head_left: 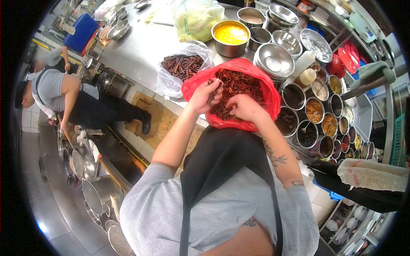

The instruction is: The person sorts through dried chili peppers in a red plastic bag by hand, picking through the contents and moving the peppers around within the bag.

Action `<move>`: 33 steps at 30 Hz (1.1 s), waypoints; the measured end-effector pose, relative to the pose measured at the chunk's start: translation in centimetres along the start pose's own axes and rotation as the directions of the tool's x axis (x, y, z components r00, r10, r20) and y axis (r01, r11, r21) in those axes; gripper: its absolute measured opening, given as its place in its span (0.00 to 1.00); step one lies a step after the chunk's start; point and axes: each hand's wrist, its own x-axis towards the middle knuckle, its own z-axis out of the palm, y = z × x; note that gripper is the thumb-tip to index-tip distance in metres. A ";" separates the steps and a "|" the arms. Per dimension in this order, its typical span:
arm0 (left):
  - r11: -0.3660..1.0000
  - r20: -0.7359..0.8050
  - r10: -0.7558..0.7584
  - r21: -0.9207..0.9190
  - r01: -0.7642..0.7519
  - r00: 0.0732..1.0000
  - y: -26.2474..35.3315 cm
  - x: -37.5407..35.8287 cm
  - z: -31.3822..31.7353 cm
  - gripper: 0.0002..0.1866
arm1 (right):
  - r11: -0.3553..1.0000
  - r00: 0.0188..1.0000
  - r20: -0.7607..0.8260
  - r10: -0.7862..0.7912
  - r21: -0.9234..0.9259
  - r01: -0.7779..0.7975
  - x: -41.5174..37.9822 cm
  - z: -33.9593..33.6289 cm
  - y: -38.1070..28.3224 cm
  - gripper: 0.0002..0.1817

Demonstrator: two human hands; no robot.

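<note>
A red plastic bag (pixel 272 91) full of dark red dried chillies (pixel 245 83) lies open at the table's edge, close to my body. Over its left part my left hand (pixel 206 94) is closed around some dried chillies, its thumb and fingers pressed together. My right hand (pixel 244 106) reaches into the near part of the bag with curled fingers; whatever its fingertips hold is hidden among the chillies. Just left of the red bag, a clear plastic bag (pixel 205 52) holds larger whole dried chillies (pixel 181 67).
Behind the bags stand a pot of yellow liquid (pixel 231 36) and stacked metal bowls (pixel 275 61). Many sauce and spice containers (pixel 314 110) fill the right side. A co-worker (pixel 64 91) bends over the cooking area at left, another person behind.
</note>
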 end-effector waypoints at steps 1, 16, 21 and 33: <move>1.000 0.004 0.010 -0.025 -0.010 1.000 0.0 0.0 0.0 0.08 | 0.988 1.000 0.024 0.006 -0.155 -0.002 -0.3 0.5 -0.2 0.12; 0.788 -0.084 0.011 0.615 0.043 0.996 0.0 -0.2 0.8 0.08 | 0.924 0.996 -0.081 0.040 -0.377 -0.068 -0.4 -0.3 -0.6 0.11; 0.480 0.093 0.046 0.871 -0.104 0.995 -1.4 0.4 0.1 0.12 | 0.985 0.972 -0.213 -0.104 -0.158 0.071 0.4 -0.4 2.1 0.10; 0.874 -0.167 0.050 0.484 0.038 0.985 -1.3 1.4 0.4 0.10 | 0.964 0.963 -0.263 0.060 0.267 0.013 0.1 -1.0 0.8 0.11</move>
